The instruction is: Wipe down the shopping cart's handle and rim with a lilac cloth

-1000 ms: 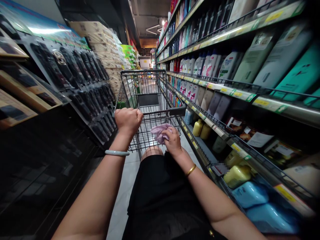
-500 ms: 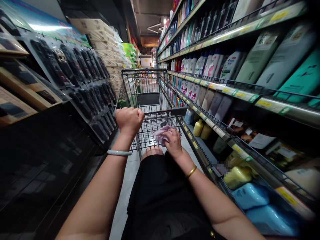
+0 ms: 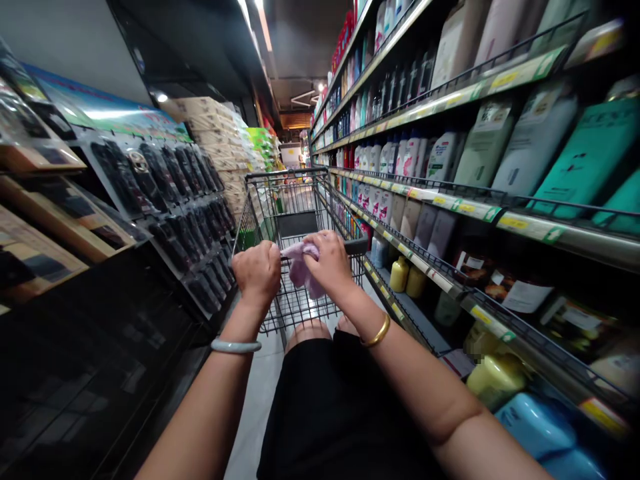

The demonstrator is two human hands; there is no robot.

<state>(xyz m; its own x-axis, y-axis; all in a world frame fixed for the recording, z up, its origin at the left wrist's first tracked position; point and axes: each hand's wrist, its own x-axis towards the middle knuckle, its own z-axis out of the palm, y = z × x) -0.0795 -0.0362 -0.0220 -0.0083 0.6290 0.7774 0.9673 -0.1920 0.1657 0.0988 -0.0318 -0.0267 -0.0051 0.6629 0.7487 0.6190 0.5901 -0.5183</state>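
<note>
A black wire shopping cart (image 3: 295, 200) stands in front of me in a narrow store aisle. My left hand (image 3: 257, 270) is closed in a fist round the left part of the cart's handle bar. My right hand (image 3: 327, 263) rests at the middle of the same bar, fingers closed on a crumpled pale purple cloth (image 3: 299, 263). The cloth hangs between my two hands, against the handle. A pale bangle sits on my left wrist and a gold one on my right.
Shelves of shampoo and detergent bottles (image 3: 450, 153) run close along the right. Dark hanging packets (image 3: 165, 193) and wooden racks line the left. Stacked cardboard boxes (image 3: 215, 127) stand farther down on the left. The tiled floor (image 3: 260, 387) shows beneath the cart.
My right hand rose with the purple cloth from below the bar up onto the handle, close beside my left hand. The view tilted up a little.
</note>
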